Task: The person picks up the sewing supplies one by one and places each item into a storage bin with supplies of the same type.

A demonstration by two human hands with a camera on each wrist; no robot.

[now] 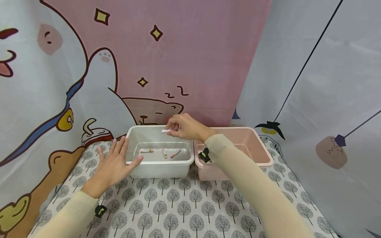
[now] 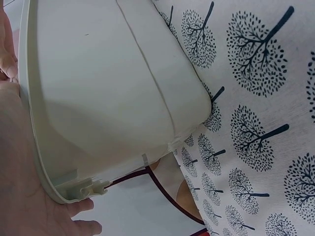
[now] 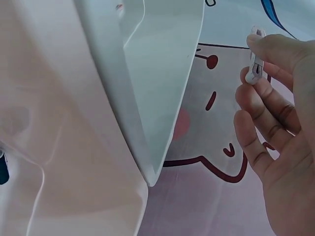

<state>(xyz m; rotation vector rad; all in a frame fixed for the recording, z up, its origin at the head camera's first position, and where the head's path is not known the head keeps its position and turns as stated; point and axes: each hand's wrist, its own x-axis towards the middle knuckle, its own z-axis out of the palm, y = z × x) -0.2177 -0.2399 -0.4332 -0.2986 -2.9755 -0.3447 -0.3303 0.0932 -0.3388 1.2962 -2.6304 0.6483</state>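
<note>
R hand (image 1: 186, 126) pinches small white clip (image 1: 165, 131) at fingertips, over far rim of white bin (image 1: 160, 161). L hand (image 1: 114, 162) spread flat, fingers straight, thumb on bin's near-left rim. Risk — thin pinch, clip could slip and land behind bin. Three pcs (image 1: 163, 152) lie in bin below R hand. Pink bin (image 1: 262, 148) sits just beside, under R forearm — sleeve could nudge it.

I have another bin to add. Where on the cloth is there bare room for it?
The tablecloth in front of the white bin and pink bin, between the forearms, lies bare. Crowded: left hand against the white bin's side, right hand above its back rim.
</note>
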